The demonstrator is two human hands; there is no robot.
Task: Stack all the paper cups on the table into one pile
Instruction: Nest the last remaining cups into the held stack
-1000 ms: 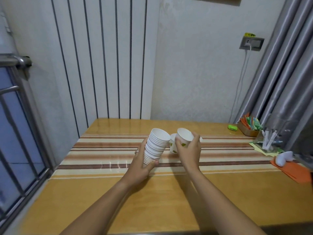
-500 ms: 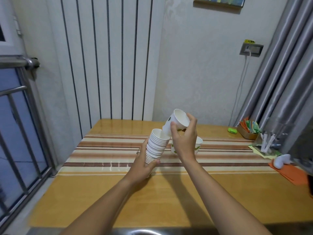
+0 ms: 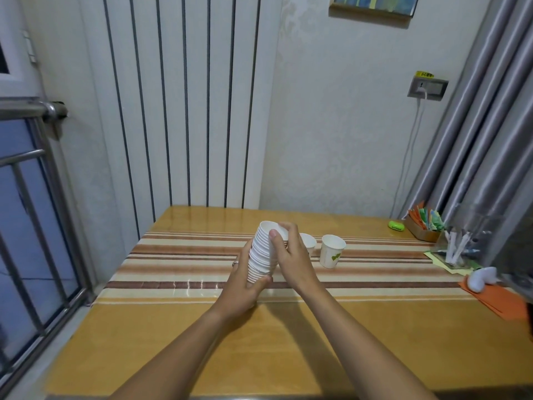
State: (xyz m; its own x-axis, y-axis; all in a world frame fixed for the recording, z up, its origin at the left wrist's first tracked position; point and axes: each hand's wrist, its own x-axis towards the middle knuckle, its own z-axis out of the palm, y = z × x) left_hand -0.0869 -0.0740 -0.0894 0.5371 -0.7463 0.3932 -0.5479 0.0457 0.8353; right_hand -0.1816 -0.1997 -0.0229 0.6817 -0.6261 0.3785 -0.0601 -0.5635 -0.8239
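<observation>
Head view: our left hand (image 3: 240, 287) grips the tilted stack of cups (image 3: 264, 252) from below, our right hand (image 3: 291, 256) clasps its top (thumb on the rims); right of that grip stand two loose cups (image 3: 331, 251).

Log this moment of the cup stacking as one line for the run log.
left hand grips cup stack, tilted | right hand on stack's top cup | two loose cups: upright on striped runner | stacking unfinished
</observation>
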